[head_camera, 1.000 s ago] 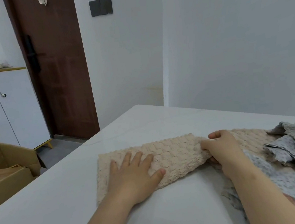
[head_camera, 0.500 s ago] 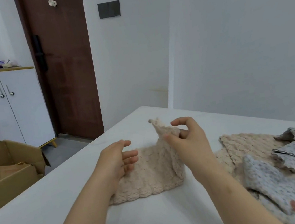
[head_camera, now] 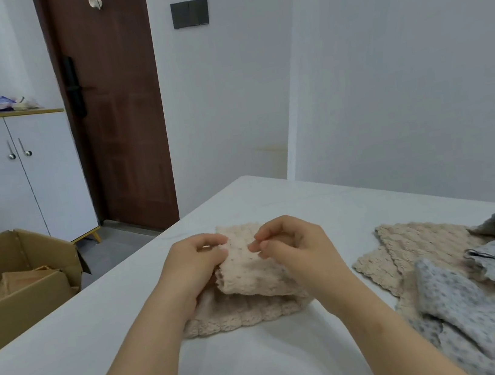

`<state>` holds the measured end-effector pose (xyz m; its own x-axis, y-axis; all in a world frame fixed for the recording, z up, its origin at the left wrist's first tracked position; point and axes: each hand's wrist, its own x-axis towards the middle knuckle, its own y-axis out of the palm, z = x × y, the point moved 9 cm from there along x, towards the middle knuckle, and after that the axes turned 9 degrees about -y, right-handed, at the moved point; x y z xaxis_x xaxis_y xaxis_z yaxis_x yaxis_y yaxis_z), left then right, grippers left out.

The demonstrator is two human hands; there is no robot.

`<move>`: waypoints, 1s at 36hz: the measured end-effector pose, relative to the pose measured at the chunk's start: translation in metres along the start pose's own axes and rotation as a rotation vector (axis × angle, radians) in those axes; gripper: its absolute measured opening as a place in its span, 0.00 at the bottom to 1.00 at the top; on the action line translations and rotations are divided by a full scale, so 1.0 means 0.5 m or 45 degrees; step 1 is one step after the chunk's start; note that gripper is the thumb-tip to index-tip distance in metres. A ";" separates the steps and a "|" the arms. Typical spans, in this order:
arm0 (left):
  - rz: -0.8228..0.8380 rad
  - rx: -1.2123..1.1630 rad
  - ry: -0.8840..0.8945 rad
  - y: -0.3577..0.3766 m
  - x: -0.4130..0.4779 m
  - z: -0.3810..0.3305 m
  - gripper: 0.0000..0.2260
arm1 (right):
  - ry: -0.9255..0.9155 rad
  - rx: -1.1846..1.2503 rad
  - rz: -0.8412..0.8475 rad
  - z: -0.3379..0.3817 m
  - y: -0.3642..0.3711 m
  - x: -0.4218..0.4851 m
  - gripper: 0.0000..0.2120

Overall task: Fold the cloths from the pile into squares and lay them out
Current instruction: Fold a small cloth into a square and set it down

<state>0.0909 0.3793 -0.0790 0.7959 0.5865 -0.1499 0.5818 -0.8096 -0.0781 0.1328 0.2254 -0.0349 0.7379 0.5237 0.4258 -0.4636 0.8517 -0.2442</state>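
Observation:
A beige knobbly cloth (head_camera: pixel 247 289) lies folded on the white table (head_camera: pixel 74 364) in front of me, its upper layer raised off the lower one. My left hand (head_camera: pixel 193 264) pinches the left side of that raised layer. My right hand (head_camera: pixel 293 247) pinches its right side with curled fingers. The pile of cloths (head_camera: pixel 475 276) sits at the right: a beige one (head_camera: pixel 422 242) under several grey spotted ones (head_camera: pixel 474 314).
An open cardboard box (head_camera: pixel 21 282) stands on the floor left of the table. Behind it are a white cabinet (head_camera: pixel 16 181) and a brown door (head_camera: pixel 120 109). A white wall runs along the table's far right side.
Both hands have come together on the beige cloth. It went from a long strip, to one end lifted by my right hand, to that end folded over and held by both hands.

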 end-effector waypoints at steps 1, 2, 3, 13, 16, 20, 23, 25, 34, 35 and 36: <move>-0.047 0.050 0.036 -0.010 0.002 -0.007 0.10 | -0.019 -0.008 -0.046 0.000 -0.010 0.002 0.11; -0.084 0.094 0.065 -0.020 0.004 -0.012 0.10 | -0.035 -0.019 -0.084 0.000 -0.018 0.003 0.11; -0.117 0.135 0.085 -0.030 0.006 -0.017 0.11 | -0.044 -0.038 -0.111 -0.003 -0.026 0.003 0.11; -0.306 0.890 -0.030 -0.067 -0.003 -0.006 0.06 | 0.018 -0.470 0.094 -0.052 -0.004 -0.007 0.09; -0.389 1.170 0.039 -0.057 -0.010 -0.023 0.10 | -0.076 -0.702 0.091 -0.039 -0.003 -0.005 0.06; -0.283 1.339 0.262 -0.002 -0.012 -0.035 0.20 | -0.212 -0.973 0.168 -0.020 0.029 -0.004 0.23; -0.141 1.473 0.136 0.023 -0.001 0.021 0.22 | -0.044 -0.998 0.402 -0.071 0.057 -0.014 0.23; -0.105 1.478 0.051 0.027 0.000 0.052 0.22 | 0.088 -0.940 0.487 -0.103 0.059 -0.023 0.23; -0.177 1.474 0.095 0.026 -0.003 0.063 0.21 | 0.093 -1.037 0.487 -0.119 0.063 -0.018 0.20; -0.219 1.442 0.120 0.022 -0.008 0.057 0.21 | 0.099 -1.031 0.478 -0.119 0.061 -0.019 0.20; -0.287 1.395 0.146 0.015 -0.014 0.049 0.20 | 0.105 -1.018 0.463 -0.119 0.059 -0.019 0.20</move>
<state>0.0855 0.3687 -0.1028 0.7346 0.6754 0.0644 0.2985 -0.2366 -0.9246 0.1413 0.2466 -0.0977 0.6590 0.7378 0.1462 -0.2171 0.3726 -0.9022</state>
